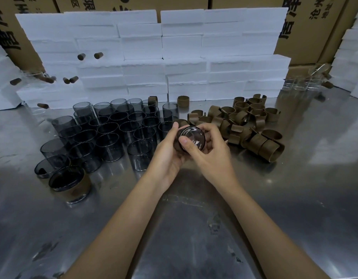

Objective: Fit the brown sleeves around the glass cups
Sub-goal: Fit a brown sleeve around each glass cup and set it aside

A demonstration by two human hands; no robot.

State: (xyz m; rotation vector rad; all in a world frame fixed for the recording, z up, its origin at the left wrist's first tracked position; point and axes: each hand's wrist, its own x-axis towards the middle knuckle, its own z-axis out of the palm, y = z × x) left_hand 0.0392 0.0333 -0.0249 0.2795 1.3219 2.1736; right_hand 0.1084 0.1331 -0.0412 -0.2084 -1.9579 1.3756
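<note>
Both hands hold one dark glass cup (194, 137) above the steel table, its round base turned toward me. My left hand (168, 150) grips it from the left, fingers curled over a brown sleeve (177, 146) wrapped on its side. My right hand (210, 152) grips it from the right, with the thumb pressed on the base. Several bare smoky glass cups (113, 129) stand in rows to the left. A heap of loose brown sleeves (248, 125) lies to the right. One cup wearing a sleeve (71, 183) stands at the near left.
A wall of white foam blocks (174, 57) rises behind the cups, with cardboard cartons (306, 31) beyond it. Clear glasses (302, 83) stand at the far right. One sleeve (183, 101) stands alone by the foam. The reflective steel table (194, 228) stretches toward me.
</note>
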